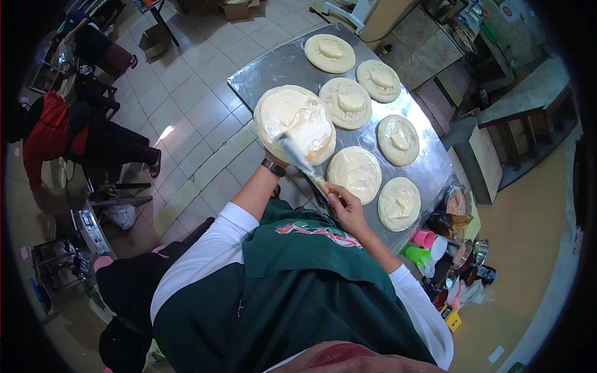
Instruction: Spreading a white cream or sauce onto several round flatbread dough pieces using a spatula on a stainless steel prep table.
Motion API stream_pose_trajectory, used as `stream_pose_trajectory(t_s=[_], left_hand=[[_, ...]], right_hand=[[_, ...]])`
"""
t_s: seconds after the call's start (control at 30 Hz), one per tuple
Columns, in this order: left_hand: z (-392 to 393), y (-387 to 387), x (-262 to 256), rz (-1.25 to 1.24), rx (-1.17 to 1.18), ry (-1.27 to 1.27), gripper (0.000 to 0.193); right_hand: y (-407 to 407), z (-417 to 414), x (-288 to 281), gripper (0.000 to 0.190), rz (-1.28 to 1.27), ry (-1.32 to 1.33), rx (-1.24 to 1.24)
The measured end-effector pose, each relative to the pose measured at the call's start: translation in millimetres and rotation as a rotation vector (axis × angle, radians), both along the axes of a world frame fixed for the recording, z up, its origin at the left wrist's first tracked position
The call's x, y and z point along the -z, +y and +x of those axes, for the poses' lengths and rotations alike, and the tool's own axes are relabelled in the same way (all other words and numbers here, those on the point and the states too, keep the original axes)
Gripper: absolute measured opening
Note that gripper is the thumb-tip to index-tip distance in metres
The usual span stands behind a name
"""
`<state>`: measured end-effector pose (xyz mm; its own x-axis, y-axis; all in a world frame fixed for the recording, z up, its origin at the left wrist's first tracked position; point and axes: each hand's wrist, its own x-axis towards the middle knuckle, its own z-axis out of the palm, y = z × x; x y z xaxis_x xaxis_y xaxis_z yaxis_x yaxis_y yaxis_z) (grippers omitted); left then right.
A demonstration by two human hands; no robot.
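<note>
My left hand (276,159) is under a round cake layer (284,109) spread with pale cream, raised above the table's left edge; its fingers are mostly hidden beneath the layer. In my right hand (346,207) is the handle of a metal spatula (298,154), blurred, with its blade over the near part of the cream. Several more round layers lie on the metal table (270,70). One close by (354,175) has cream spread over most of its top; others, such as the far one (329,53), carry a dollop of cream near the middle.
Cups (417,256), metal bowls (480,252) and bags crowd beyond the table's right corner. A tiled counter (424,46) stands behind the table. Co-workers (88,130) are on the left, and another person in dark clothes (130,289) is close at my left side. A cardboard box (155,43) sits on the tiled floor.
</note>
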<state>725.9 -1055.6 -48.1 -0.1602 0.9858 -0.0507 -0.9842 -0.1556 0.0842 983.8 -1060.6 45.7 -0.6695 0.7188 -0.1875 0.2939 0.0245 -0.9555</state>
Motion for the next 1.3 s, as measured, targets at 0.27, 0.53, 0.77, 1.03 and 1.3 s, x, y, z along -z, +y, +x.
stream_pose_trajectory(t_s=[0.27,0.53,0.77,1.03,1.3], left_hand=[[20.3,12.5,-2.3,0.045,0.029,-0.08,0.068],[6.8,-10.3,-15.3,-0.081,-0.046,0.086,0.073],[-21.2,-23.4,-30.2,-0.174,-0.154,0.239,0.073],[-1.3,-13.9,-30.2,-0.1,-0.084,0.247,0.072],[6.4,-8.6,-18.8,-0.002,-0.051,0.174,0.071]], right_hand=[[14.2,-24.4,2.0,0.025,-0.143,0.051,0.144],[59.4,-43.3,-5.2,0.031,0.358,0.052,-0.103],[93.7,52.4,-42.1,0.035,0.942,-0.312,-0.299],[76.6,-21.0,-45.7,0.043,1.163,-0.102,-0.339],[89.3,-37.2,-31.1,0.029,1.032,-0.273,0.053]])
